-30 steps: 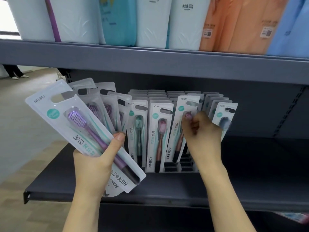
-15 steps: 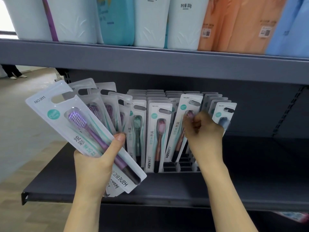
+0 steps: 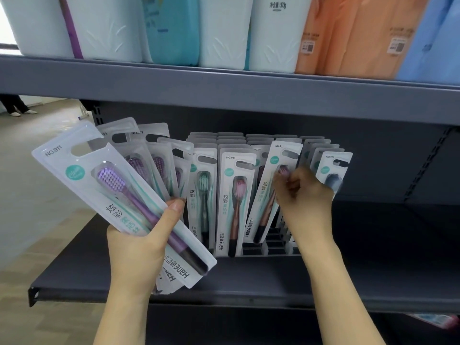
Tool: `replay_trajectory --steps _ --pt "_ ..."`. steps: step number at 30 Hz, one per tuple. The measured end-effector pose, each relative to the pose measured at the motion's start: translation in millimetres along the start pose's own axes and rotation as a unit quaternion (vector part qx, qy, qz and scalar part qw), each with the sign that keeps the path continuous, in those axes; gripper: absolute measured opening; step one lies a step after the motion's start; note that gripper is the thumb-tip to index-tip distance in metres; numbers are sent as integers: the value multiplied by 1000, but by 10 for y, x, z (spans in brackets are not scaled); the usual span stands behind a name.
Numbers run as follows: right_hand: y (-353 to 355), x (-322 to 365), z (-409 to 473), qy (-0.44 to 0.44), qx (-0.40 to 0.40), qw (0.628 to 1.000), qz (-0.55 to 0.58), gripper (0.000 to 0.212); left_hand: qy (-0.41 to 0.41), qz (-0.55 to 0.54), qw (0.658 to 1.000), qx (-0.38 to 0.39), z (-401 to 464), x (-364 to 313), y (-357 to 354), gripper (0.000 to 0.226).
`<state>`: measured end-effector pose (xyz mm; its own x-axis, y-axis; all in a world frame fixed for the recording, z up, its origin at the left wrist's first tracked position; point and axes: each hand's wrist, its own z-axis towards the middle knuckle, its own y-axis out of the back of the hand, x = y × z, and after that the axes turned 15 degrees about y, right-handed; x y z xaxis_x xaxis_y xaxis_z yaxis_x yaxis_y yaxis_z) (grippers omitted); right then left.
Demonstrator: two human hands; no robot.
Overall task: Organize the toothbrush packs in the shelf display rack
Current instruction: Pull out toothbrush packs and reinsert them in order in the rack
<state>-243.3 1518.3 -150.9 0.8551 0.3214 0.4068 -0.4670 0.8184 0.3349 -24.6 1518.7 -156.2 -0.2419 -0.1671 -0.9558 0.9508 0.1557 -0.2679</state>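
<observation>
My left hand grips a fanned bundle of purple toothbrush packs, thumb pressed on the front one, held left of the rack. The slotted display rack stands on the dark lower shelf and holds rows of upright packs: a green one, a pink one and a grey one at the front. My right hand reaches into the rack with curled fingers beside a tilted brown toothbrush pack; whether it pinches that pack is not visible.
The upper shelf hangs close above the rack, loaded with white, teal, orange and blue refill pouches. The lower shelf extends bare to the right of the rack. Floor lies to the left, with a person's feet far off.
My right hand has shifted slightly right and up inside the rack, and the tilted brown pack leans a little more. The left hand and its bundle stay put.
</observation>
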Motion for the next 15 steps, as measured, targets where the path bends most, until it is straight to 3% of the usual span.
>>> replay_trajectory --steps 9,15 --pt "-119 99 -32 44 21 999 -23 26 -7 -3 1000 0 21 -6 2 39" --pt "-158 97 -35 31 45 998 -31 24 -11 -5 1000 3 105 50 34 37"
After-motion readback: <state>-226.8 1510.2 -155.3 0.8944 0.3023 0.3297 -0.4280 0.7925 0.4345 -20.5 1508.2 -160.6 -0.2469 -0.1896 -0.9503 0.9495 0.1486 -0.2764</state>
